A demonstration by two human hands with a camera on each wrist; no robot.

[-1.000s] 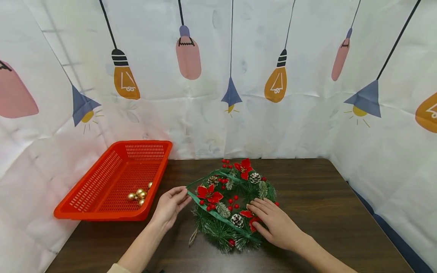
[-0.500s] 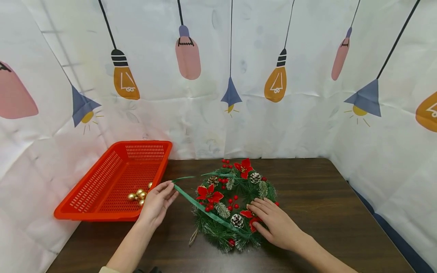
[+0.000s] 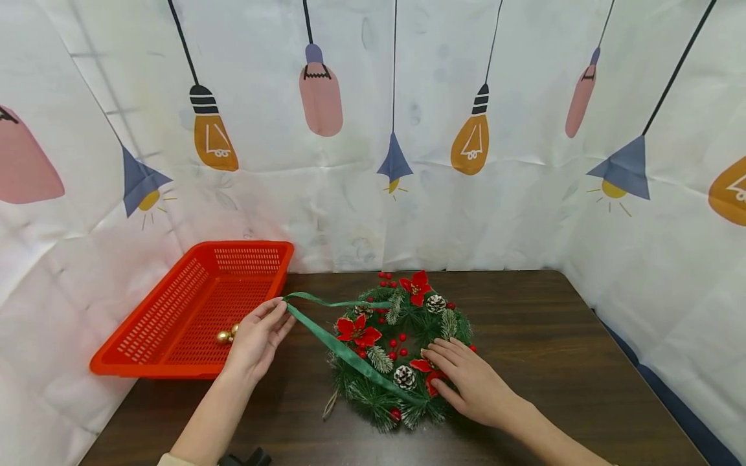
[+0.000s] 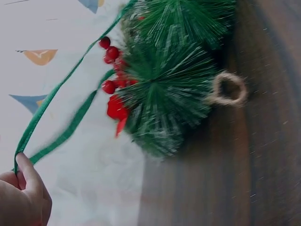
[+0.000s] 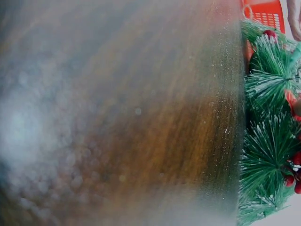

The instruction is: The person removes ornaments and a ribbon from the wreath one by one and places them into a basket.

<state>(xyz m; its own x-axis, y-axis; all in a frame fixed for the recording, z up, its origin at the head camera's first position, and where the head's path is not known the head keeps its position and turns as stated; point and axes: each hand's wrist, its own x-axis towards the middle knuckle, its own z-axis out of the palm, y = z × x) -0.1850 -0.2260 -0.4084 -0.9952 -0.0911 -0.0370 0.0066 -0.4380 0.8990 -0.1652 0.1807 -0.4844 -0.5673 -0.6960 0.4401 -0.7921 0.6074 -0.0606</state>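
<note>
A green wreath (image 3: 373, 398) with red poinsettias, berries and frosted pinecones lies on the table. Between thumb and fingers, my left hand (image 3: 256, 340) pinches a green ribbon (image 3: 344, 349) to the left of the wreath. Two strands of it run from the fingers back to the wreath, as the left wrist view also shows with the ribbon (image 4: 70, 127). On the wreath's right side rests my right hand (image 3: 463, 382), fingers fairly straight, partly covering a red poinsettia (image 3: 428, 372). A twine loop (image 4: 229, 88) sticks out from the wreath's edge.
A red plastic basket (image 3: 157, 369) stands at the left, with gold balls (image 3: 224, 336) in it, partly hidden by my left hand. Behind the brown table (image 3: 548, 323) hangs a white curtain (image 3: 350, 213) printed with lamps. A black object (image 3: 247, 458) shows by the left forearm.
My left hand has moved left and slightly up, drawing the ribbon away from the wreath toward the basket. My right hand has stayed in place on the wreath.
</note>
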